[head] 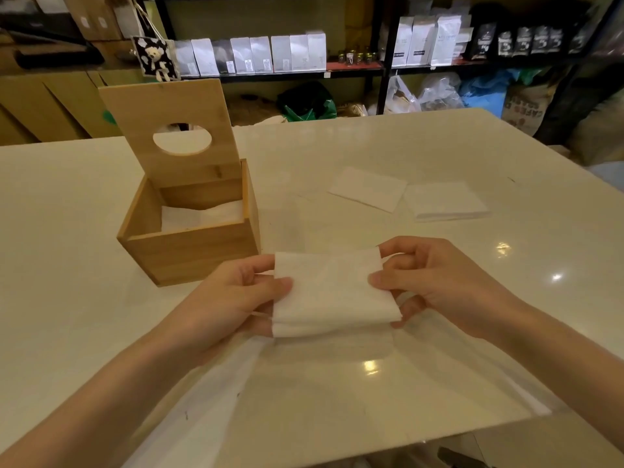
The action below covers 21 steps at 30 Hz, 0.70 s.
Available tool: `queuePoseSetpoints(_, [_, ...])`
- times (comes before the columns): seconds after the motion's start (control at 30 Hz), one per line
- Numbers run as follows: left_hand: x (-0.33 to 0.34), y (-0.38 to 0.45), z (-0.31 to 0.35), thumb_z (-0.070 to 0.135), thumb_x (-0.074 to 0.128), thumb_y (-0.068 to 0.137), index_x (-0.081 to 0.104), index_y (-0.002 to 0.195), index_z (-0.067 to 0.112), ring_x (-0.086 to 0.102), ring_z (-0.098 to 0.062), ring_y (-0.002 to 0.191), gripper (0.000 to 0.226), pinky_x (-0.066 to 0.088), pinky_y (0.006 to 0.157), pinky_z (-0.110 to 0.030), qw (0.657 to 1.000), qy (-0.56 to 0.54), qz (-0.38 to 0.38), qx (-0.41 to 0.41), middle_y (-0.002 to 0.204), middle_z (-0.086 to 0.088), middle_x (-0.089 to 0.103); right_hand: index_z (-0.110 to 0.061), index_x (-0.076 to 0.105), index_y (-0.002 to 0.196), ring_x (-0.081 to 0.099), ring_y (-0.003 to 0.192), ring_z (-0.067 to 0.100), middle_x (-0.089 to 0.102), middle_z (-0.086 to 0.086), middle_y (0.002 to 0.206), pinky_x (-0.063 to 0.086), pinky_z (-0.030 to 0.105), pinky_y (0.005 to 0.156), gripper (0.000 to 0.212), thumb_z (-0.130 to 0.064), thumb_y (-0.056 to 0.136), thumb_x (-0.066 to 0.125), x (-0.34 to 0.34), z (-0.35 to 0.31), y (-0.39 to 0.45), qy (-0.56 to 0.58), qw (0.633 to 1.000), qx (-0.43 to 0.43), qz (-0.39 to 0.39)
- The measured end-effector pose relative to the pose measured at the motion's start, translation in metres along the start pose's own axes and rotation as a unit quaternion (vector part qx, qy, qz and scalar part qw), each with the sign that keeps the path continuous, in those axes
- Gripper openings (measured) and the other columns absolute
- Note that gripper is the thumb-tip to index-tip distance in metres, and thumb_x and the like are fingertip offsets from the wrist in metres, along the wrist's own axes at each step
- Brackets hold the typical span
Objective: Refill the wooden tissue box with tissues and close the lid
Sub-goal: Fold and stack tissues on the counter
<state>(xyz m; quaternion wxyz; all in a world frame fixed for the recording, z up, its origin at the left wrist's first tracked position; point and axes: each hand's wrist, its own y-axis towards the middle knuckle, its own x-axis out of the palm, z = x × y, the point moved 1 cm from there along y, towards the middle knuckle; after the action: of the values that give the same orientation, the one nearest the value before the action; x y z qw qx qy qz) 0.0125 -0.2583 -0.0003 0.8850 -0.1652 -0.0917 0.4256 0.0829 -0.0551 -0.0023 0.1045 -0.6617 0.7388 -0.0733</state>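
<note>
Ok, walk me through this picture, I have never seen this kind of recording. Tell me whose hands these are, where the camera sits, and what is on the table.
There is no machine: a person wears one camera on the head, looking down at their own hands. The left hand and right hand hold a folded stack of tissues between them above the white table. To the left stands the wooden tissue box, its lid raised upright, tissues already inside. Two more tissue stacks lie farther back.
</note>
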Motion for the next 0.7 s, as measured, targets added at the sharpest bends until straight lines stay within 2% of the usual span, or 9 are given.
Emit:
queuePoseSetpoints(0.13, [-0.002, 0.002, -0.002, 0.010, 0.058, 0.084, 0.063, 0.097, 0.024, 0.066, -0.011, 0.053, 0.020, 0.050, 0.043, -0.017, 0.986, 0.149, 0.055, 0.048, 0.069, -0.008, 0.075, -0.008, 0.063, 0.084, 0.052, 0.036, 0.019, 0.059, 0.002, 0.053, 0.046, 0.025, 0.037, 0.013, 0.003, 0.077, 0.065, 0.001, 0.004, 0.000, -0.057, 0.998, -0.016, 0.019])
queuePoseSetpoints(0.23, [-0.001, 0.006, -0.006, 0.015, 0.062, 0.082, 0.058, 0.106, 0.025, 0.066, -0.016, 0.051, 0.026, 0.055, 0.045, -0.024, 0.956, 0.257, 0.091, 0.108, 0.064, -0.006, 0.070, -0.015, 0.063, 0.085, 0.052, 0.037, 0.022, 0.059, -0.005, 0.049, 0.041, 0.026, 0.036, 0.014, -0.005, 0.077, 0.067, 0.002, 0.010, 0.001, -0.146, 0.987, -0.042, 0.050])
queuePoseSetpoints(0.33, [0.001, 0.009, -0.009, 0.019, 0.063, 0.083, 0.054, 0.115, 0.030, 0.064, -0.019, 0.046, 0.035, 0.057, 0.048, -0.027, 0.939, 0.306, 0.094, 0.129, 0.055, -0.002, 0.064, -0.020, 0.062, 0.084, 0.050, 0.036, 0.009, 0.057, -0.009, 0.047, 0.037, 0.016, 0.036, 0.017, -0.006, 0.076, 0.068, 0.000, 0.012, 0.003, -0.182, 0.979, -0.062, 0.061])
queuePoseSetpoints(0.43, [0.000, 0.012, -0.013, 0.021, 0.062, 0.083, 0.049, 0.122, 0.034, 0.060, -0.012, 0.042, 0.043, 0.050, 0.046, -0.018, 0.921, 0.343, 0.099, 0.152, 0.050, 0.001, 0.063, -0.027, 0.062, 0.083, 0.048, 0.040, 0.002, 0.056, -0.009, 0.050, 0.038, 0.011, 0.042, 0.022, -0.008, 0.075, 0.070, -0.003, 0.016, 0.005, -0.206, 0.973, -0.074, 0.070])
queuePoseSetpoints(0.5, [0.000, 0.011, -0.014, 0.029, 0.061, 0.083, 0.044, 0.128, 0.039, 0.058, -0.007, 0.048, 0.049, 0.045, 0.049, -0.014, 0.887, 0.411, 0.110, 0.179, 0.051, 0.004, 0.061, -0.032, 0.061, 0.089, 0.049, 0.048, 0.001, 0.058, -0.010, 0.053, 0.039, 0.012, 0.051, 0.026, -0.015, 0.072, 0.072, -0.004, 0.019, 0.004, -0.260, 0.959, -0.087, 0.076])
queuePoseSetpoints(0.57, [0.000, 0.009, -0.015, 0.039, 0.057, 0.084, 0.043, 0.128, 0.043, 0.053, -0.006, 0.053, 0.047, 0.037, 0.050, -0.015, 0.835, 0.500, 0.124, 0.196, 0.055, 0.008, 0.056, -0.035, 0.058, 0.097, 0.049, 0.056, 0.001, 0.058, -0.011, 0.059, 0.041, 0.019, 0.060, 0.033, -0.023, 0.069, 0.072, -0.005, 0.022, 0.002, -0.323, 0.938, -0.092, 0.085])
queuePoseSetpoints(0.63, [0.002, 0.007, -0.015, 0.044, 0.051, 0.085, 0.050, 0.124, 0.041, 0.046, -0.004, 0.055, 0.039, 0.028, 0.048, -0.015, 0.788, 0.560, 0.144, 0.212, 0.059, 0.013, 0.048, -0.037, 0.055, 0.103, 0.047, 0.064, 0.003, 0.053, -0.011, 0.066, 0.043, 0.027, 0.067, 0.039, -0.035, 0.068, 0.070, -0.006, 0.024, 0.001, -0.393, 0.908, -0.107, 0.100])
queuePoseSetpoints(0.7, [0.004, 0.005, -0.017, 0.042, 0.048, 0.086, 0.060, 0.115, 0.034, 0.046, -0.005, 0.061, 0.033, 0.026, 0.049, -0.011, 0.752, 0.590, 0.144, 0.257, 0.071, 0.014, 0.049, -0.037, 0.056, 0.106, 0.045, 0.078, 0.001, 0.052, -0.017, 0.083, 0.042, 0.028, 0.072, 0.039, -0.049, 0.070, 0.060, -0.008, 0.025, -0.001, -0.443, 0.875, -0.166, 0.101])
